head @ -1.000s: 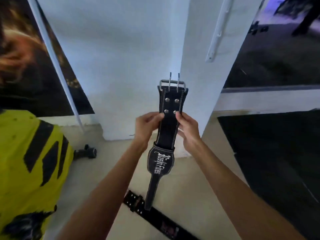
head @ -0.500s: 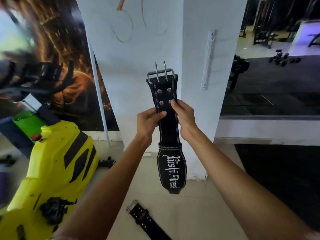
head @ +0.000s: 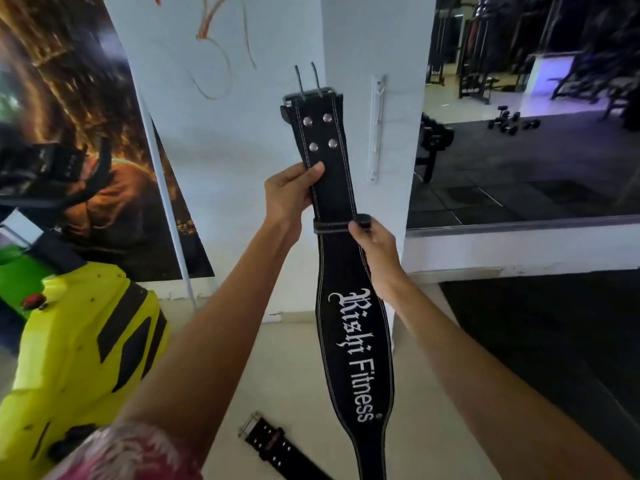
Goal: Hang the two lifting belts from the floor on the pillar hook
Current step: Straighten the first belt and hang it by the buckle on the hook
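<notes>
- Gym interior: white pillar straight ahead, pale tiled floor below, dark mat area with dumbbells to the right.
- Held belt: black leather, white edge stitching, four metal rivets near the top, two buckle prongs pointing up, "Rishi Fitness" in white on the wide lower section. Held upright in the air in front of the pillar.
- Left hand clamped on the belt's left edge just below the rivets, thumb on the front face.
- Right hand pinching the keeper loop at the belt's right edge, lower than the left hand.
- Second belt lies flat on the floor, buckle end toward the pillar; its far end is cut off at the bottom edge.
- White bracket on the pillar face; whether it carries the hook cannot be made out.
- Held belt's lower tip runs out of frame.
- Yellow machine at left.
- Versus half a second ago: right hand has dropped from the rivet zone to the keeper loop; belt sits closer and tilted slightly left at the top.
</notes>
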A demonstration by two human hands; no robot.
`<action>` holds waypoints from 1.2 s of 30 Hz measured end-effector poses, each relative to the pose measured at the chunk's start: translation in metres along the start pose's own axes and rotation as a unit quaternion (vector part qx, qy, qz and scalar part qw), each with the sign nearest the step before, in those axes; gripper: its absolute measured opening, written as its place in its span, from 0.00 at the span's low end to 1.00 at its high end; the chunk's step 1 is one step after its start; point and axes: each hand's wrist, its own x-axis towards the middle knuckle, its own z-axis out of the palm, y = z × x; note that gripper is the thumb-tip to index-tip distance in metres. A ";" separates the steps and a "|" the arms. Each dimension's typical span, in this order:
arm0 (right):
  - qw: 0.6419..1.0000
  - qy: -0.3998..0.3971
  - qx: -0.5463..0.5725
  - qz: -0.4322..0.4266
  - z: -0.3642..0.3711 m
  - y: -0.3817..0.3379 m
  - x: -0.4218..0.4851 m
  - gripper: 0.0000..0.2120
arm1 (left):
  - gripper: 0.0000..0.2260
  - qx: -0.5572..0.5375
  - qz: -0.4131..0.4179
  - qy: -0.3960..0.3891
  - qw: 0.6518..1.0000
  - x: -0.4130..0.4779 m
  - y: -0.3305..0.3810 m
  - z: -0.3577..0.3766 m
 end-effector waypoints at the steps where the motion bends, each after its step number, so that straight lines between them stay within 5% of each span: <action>1: 0.999 0.019 0.028 -0.005 0.003 -0.009 0.008 0.10 | 0.06 0.009 0.002 -0.012 1.000 -0.003 -0.007 0.002; 11: 0.998 0.031 0.039 0.029 0.010 0.008 -0.002 0.11 | 0.05 -0.051 -0.004 -0.022 0.998 -0.009 -0.025 0.003; 19: 0.987 0.094 0.131 0.011 0.023 -0.022 0.025 0.14 | 0.09 0.137 -0.058 -0.074 0.986 -0.051 -0.069 -0.026; 26: 0.983 0.082 0.160 0.024 0.023 -0.029 0.030 0.12 | 0.07 0.118 -0.010 -0.057 0.991 -0.013 -0.037 -0.014; 32: 0.987 0.085 0.132 0.020 0.012 -0.031 0.035 0.16 | 0.05 0.259 -0.129 -0.087 0.953 -0.071 -0.117 -0.067; 36: 0.991 0.062 0.121 -0.003 0.018 -0.038 0.036 0.15 | 0.04 0.147 -0.048 -0.062 0.986 -0.037 -0.066 -0.031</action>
